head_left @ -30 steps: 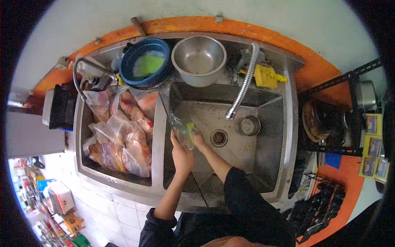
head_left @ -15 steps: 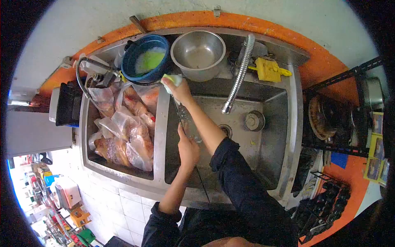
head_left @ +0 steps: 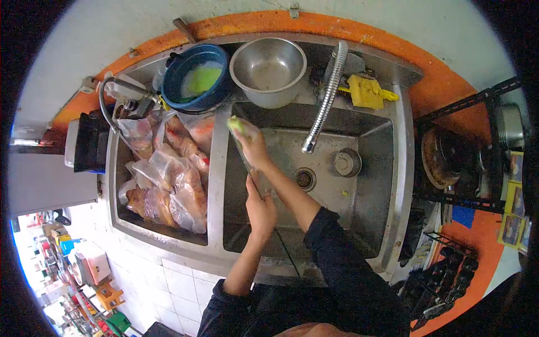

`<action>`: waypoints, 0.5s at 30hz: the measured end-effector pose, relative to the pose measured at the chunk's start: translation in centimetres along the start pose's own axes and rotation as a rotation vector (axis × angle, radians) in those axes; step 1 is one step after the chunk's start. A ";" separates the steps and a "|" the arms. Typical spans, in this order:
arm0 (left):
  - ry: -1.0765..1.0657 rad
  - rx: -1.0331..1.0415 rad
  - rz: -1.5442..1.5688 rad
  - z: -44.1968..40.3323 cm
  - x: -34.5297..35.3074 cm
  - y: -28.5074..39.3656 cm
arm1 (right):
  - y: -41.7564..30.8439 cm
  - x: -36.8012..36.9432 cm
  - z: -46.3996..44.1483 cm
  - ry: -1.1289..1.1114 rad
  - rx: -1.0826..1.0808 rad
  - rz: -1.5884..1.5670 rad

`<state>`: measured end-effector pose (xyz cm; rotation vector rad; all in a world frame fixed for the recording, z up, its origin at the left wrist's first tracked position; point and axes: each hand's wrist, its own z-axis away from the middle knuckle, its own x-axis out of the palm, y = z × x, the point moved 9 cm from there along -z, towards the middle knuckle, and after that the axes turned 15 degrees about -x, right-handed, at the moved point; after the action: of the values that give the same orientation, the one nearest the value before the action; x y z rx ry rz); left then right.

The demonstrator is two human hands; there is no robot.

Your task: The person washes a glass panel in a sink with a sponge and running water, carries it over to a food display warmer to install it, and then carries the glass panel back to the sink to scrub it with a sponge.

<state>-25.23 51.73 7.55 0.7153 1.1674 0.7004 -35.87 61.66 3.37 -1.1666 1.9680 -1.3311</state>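
Watching remotely, I see the left hand (head_left: 261, 213) curled round the edge of a thin panel (head_left: 250, 165), seen nearly edge-on, slanting over the sink basin (head_left: 325, 210) beneath both hands. Right hand (head_left: 252, 148), ahead of the left, closed on a greenish sponge (head_left: 236, 124) at the panel's far end. Step, I judge: wiping. Next move calls for firm left grip, sponge flat on the surface.

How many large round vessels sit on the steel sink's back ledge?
2: the round blue plastic tub at left, the round silver metal bowl beside it; any underneath would be hidden.
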 end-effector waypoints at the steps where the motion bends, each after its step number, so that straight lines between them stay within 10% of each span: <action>1: -0.039 -0.123 -0.006 0.1 -0.2 0.1 | -0.7 -0.2 1.0 0.007 -0.080 -0.072; 6: -0.069 -0.075 0.057 -0.4 0.2 -1.3 | 5.5 -3.6 7.7 -0.027 -0.084 -0.058; 8: -0.076 -0.009 0.000 -0.3 0.7 -0.3 | 15.1 -4.0 10.6 -0.126 0.432 -0.110; 15: -0.169 -0.141 0.102 -1.4 0.6 -1.8 | 6.7 -1.9 4.5 -0.041 0.066 -0.313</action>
<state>-26.28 51.30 5.47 0.7044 0.9230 0.7847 -33.99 62.17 -4.69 -1.5030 1.7491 -1.4988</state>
